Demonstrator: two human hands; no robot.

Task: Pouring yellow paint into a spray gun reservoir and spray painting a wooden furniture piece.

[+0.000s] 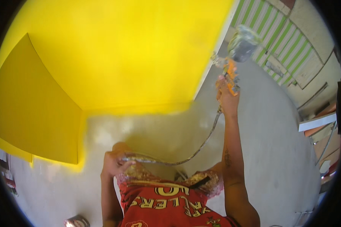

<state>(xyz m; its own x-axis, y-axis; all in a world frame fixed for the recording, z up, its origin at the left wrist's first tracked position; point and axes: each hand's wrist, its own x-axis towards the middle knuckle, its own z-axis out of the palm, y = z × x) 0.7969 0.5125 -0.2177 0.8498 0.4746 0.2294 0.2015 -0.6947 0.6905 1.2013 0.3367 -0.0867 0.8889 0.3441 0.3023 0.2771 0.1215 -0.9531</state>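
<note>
My right hand (228,99) is closed around the handle of an orange spray gun (232,73) smeared with paint. A grey, paint-streaked cup (243,47) sits on top of the gun, slightly blurred. The gun's nozzle end points left, close to the pale right edge of a large yellow panel (140,56). From below the right hand a stained hose (202,146) curves down and leftward. Its other part lies in my left hand (115,163), whose fingers are wrapped round it near my waist.
A second yellow panel (38,102) stands at the left, joining the large one at an angle. Yellow paint rims the grey floor (140,126) along their base. At lower left sits a can (76,221). Green-and-white striped boards (280,38) and stacked planks (318,123) line the right.
</note>
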